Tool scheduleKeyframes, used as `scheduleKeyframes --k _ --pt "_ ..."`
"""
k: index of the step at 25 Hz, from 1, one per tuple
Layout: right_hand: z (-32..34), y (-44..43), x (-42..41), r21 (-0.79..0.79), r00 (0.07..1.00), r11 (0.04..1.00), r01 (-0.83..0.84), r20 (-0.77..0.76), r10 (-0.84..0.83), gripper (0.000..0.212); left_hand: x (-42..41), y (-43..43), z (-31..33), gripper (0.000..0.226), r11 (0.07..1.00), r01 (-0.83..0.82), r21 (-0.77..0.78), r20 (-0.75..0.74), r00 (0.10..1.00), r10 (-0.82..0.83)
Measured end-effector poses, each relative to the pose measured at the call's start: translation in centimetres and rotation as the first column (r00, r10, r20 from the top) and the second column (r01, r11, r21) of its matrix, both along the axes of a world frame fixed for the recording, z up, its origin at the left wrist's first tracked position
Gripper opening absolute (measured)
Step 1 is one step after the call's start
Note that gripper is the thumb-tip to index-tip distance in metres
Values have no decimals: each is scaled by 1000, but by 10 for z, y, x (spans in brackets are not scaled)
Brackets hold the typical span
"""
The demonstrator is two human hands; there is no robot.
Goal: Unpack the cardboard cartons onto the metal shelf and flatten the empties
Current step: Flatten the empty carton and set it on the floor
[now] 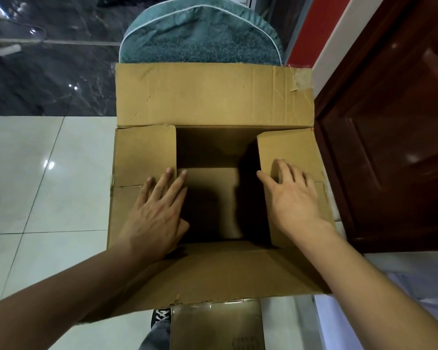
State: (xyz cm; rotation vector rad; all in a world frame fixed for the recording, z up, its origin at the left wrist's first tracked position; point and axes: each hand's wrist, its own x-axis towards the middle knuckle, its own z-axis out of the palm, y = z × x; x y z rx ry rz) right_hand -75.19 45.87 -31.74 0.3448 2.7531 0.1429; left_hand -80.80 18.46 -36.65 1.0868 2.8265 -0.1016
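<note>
The open carton (212, 94) is seen from above, just before a teal cushion (200, 34) and beside a brown door (389, 122). The left hand (154, 218) is laid flat on its left flap (142, 152), the right hand (293, 195) on its right flap (283, 147); both grips are spread

No readable text — faint, illegible print on lower carton (212, 327)
</note>
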Motion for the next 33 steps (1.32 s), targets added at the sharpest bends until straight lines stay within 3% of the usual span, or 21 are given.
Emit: scheduleKeyframes --k 3,7,10,13,17,22,28,33 --pt "3 5 4 -36 1000 999 -11 16 12 90 8 -4 8 72 997 -33 66 -5 999 34" --pt "-14 -2 -4 -23 998 999 -48 41 49 66 14 -3 21 75 988 -105 110 19 994 103" --pt "-14 1 1 -21 999 1000 -7 54 9 63 18 -3 33 76 970 -207 127 91 976 197" --pt "6 3 20 -109 998 994 34 -45 -39 64 24 -8 49 75 940 -294 170 166 949 267" --pt "35 17 42 -133 965 989 72 -241 -103 65 29 -20 70 79 946 -228 230 184 965 188" --pt "60 50 64 -214 926 969 123 -326 -189 71 23 -31 95 79 784 -544 298 410 815 409" --pt "82 68 81 -424 865 883 202 -346 -364 66 30 -43 111 79 708 -624 331 570 730 377" --pt "94 75 93 -542 726 791 285 -416 -547 62 40 -62 142 76 751 -556 356 620 742 256"
